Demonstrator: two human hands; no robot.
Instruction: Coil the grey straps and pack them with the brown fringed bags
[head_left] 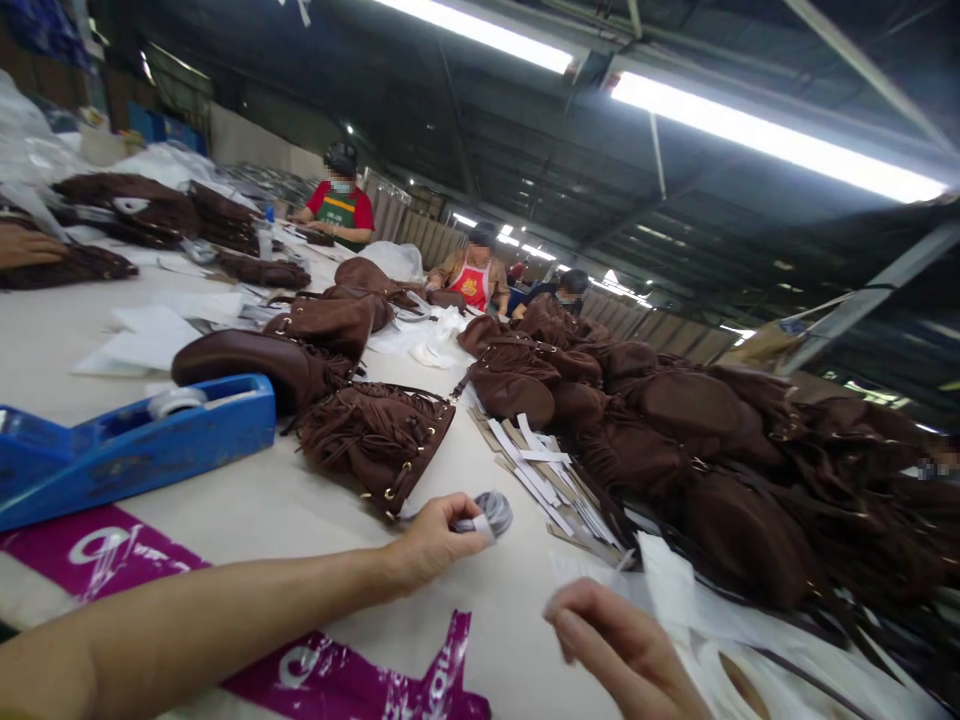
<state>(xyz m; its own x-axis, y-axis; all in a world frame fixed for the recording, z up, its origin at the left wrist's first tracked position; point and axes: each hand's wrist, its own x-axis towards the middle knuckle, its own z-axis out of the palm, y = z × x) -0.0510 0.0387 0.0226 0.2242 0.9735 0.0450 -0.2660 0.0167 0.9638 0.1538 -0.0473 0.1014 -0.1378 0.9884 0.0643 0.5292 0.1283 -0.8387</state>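
Note:
My left hand [439, 545] pinches a coiled grey bundle [495, 513] with a white band around it, just above the pale tabletop. Lower right, my right hand [630, 650] is slightly blurred. Its fingers curl in towards the thumb, and nothing shows between them. Beyond my left hand lies a dark brown fringed drawstring bag [367, 440] with gold eyelets. A blue tape dispenser [150, 445] with a clear roll stands to the left. Under my left forearm, a purple strip with white lettering [330, 670] lies on the table [420, 640].
Many brown bags [675, 430] are heaped along the right. White and tan strips [540, 475] lie beside the heap, and a tape roll [731, 680] is at lower right. More brown bags [255, 365] and white sheets [142, 335] occupy the left. Co-workers [345, 205] are across the table; another person's hand [30, 245] is at far left.

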